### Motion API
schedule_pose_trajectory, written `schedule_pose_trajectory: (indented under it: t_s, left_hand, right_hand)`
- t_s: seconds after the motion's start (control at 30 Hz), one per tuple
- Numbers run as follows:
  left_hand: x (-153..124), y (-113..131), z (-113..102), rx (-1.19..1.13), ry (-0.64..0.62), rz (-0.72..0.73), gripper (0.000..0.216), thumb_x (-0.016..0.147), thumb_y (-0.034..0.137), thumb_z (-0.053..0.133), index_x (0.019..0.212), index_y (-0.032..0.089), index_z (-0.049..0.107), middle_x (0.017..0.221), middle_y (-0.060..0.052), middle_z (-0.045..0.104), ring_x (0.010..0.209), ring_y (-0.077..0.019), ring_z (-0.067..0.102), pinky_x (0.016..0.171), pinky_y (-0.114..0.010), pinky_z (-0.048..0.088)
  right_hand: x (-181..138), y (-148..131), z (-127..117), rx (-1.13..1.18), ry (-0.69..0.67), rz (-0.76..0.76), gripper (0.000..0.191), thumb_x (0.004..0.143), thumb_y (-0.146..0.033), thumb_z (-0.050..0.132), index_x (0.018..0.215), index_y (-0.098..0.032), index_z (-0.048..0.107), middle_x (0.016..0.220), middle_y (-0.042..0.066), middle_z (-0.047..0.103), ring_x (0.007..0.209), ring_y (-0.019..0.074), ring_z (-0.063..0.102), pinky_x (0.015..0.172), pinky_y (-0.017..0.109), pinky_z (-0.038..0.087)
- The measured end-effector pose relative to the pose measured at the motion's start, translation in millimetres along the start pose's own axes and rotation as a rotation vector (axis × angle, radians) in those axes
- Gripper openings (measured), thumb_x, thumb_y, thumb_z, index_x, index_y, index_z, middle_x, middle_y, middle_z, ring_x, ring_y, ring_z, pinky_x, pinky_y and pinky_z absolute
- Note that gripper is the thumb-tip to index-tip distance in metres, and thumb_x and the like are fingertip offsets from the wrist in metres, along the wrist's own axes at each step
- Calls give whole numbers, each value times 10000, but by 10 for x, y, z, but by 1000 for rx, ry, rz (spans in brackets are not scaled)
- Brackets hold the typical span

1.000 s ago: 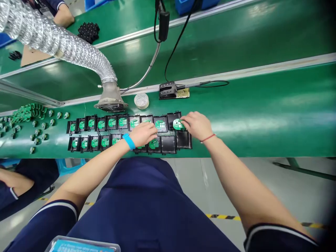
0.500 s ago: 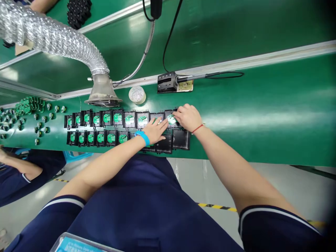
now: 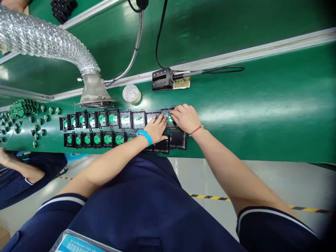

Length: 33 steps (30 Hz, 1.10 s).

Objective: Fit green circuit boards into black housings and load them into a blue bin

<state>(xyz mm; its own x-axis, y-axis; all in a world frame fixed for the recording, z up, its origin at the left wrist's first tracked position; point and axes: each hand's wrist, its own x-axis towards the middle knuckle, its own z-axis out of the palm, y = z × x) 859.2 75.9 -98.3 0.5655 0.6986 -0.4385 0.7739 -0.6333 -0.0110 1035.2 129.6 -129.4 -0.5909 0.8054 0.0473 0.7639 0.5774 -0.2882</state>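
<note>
Right hand (image 3: 186, 119), fingertips bunched and pinching a round green circuit board (image 3: 169, 119) over the end black housing (image 3: 166, 112) of the far row on the green bench (image 3: 249, 115); left hand (image 3: 156, 128) lies flat, fingers straight and close together, on the neighbouring housings. Judged risk: uneven pressure could seat the board tilted, or nudge the loose empty housing (image 3: 178, 138) out of line.

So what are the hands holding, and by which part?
A round green board: right hand fingertips on its right edge, left hand fingertips on its left. Gripped or just pressed, cannot tell.
</note>
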Motion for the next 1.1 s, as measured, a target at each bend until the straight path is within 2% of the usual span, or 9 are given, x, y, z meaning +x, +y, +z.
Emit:
schedule_pose_trajectory:
  t_s: [0.07, 0.13, 0.27, 0.4, 0.63, 0.93, 1.1]
  left_hand:
    - [-1, -6, 0, -4, 0, 6, 737, 881, 542, 414, 1423, 47, 342, 1506, -156, 266, 1400, -342, 161, 1132, -516, 153]
    - [1, -11, 6, -6, -1, 16, 746, 877, 543, 422, 1424, 42, 337, 1508, -154, 264, 1400, -343, 158, 1133, -518, 154]
    - [9, -15, 3, -2, -21, 23, 752, 875, 534, 435, 1423, 28, 332, 1512, -163, 246, 1402, -346, 150, 1137, -514, 146]
    - [11, -20, -17, 7, -37, 30, 747, 869, 528, 451, 1426, 44, 334, 1516, -161, 236, 1405, -344, 138, 1137, -514, 143]
    - [11, -51, 1, 20, -21, 45, 738, 869, 515, 462, 1425, 47, 334, 1516, -155, 241, 1402, -338, 154, 1136, -522, 141]
    - [55, -57, -49, 69, -61, 55, 759, 847, 546, 488, 1420, 65, 356, 1512, -151, 254, 1400, -342, 168, 1140, -542, 135]
    - [66, 10, -84, 111, 8, 44, 778, 821, 581, 509, 1365, 28, 439, 1447, -169, 378, 1364, -354, 255, 1138, -534, 190]
  right_hand:
    - [-101, -22, -12, 41, 71, 91, 381, 931, -247, 322, 1137, -154, 629, 1079, 112, 605, 935, 251, 446, 790, 386, 333]
    - [-215, -65, -17, 51, 78, 132, 395, 919, -202, 313, 1172, -147, 611, 1124, 110, 611, 936, 244, 475, 801, 381, 344]
    - [-365, -179, 11, -26, -78, 13, 413, 908, -152, 314, 1219, -127, 584, 1223, 100, 609, 897, 219, 541, 755, 355, 346]
    - [-365, -257, 40, -114, -141, 34, 433, 905, -142, 304, 1250, -112, 564, 1301, 102, 564, 843, 220, 575, 721, 366, 340]
    - [-332, -318, 22, -151, -185, 85, 428, 914, -140, 295, 1225, -113, 588, 1313, 88, 555, 871, 227, 582, 706, 362, 332]
    - [-310, -384, -25, -201, -269, 140, 434, 924, -155, 274, 1252, -135, 558, 1359, 94, 510, 898, 219, 574, 703, 353, 335]
    - [-282, -364, -56, -257, -255, 83, 398, 902, -135, 315, 1182, -130, 598, 1276, 105, 580, 886, 228, 566, 711, 355, 325]
